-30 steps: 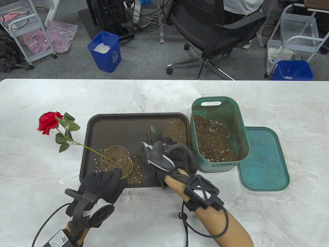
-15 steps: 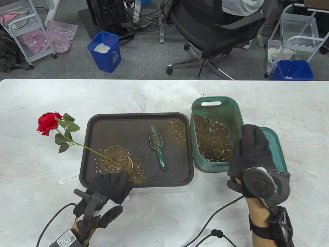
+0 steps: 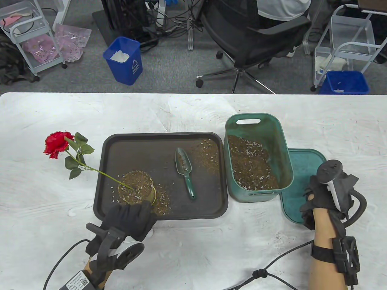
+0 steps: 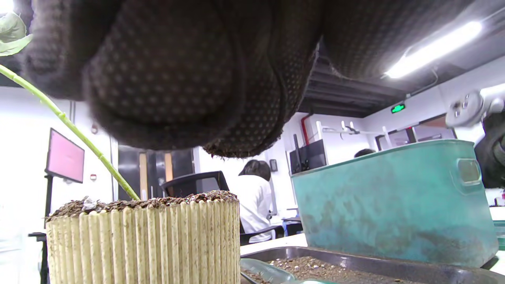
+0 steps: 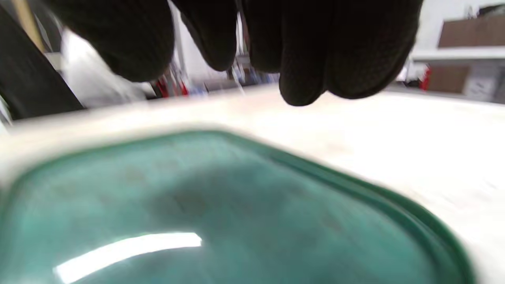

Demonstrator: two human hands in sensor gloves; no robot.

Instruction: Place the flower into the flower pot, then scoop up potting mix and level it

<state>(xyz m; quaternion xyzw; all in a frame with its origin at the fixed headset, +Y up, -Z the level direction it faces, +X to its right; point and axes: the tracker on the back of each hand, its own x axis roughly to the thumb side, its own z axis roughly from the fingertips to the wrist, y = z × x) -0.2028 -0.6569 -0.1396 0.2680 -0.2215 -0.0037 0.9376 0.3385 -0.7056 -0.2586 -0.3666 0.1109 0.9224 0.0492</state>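
Observation:
The ribbed flower pot [image 3: 136, 189] stands at the tray's near left, filled to the rim with potting mix. A red rose [image 3: 56, 144] has its stem stuck in the mix and leans far out to the left. My left hand [image 3: 130, 216] sits just in front of the pot with curled fingers [image 4: 189, 79]. They hang above the pot [image 4: 146, 240] and hold nothing. The green scoop [image 3: 185, 172] lies loose on the tray [image 3: 145, 151]. My right hand [image 3: 325, 198] hovers over the green lid [image 3: 305, 169], its fingers [image 5: 300, 59] loosely curled and empty.
A green bin [image 3: 281, 142] half full of potting mix [image 3: 251, 164] stands between the tray and the lid. Spilled mix [image 3: 208, 154] lies on the tray near the bin and beside the pot. Glove cables trail over the near table edge.
My right hand has let go of the scoop and swung right, past the bin, to above the lid. My left hand has shifted slightly right, closer to the pot.

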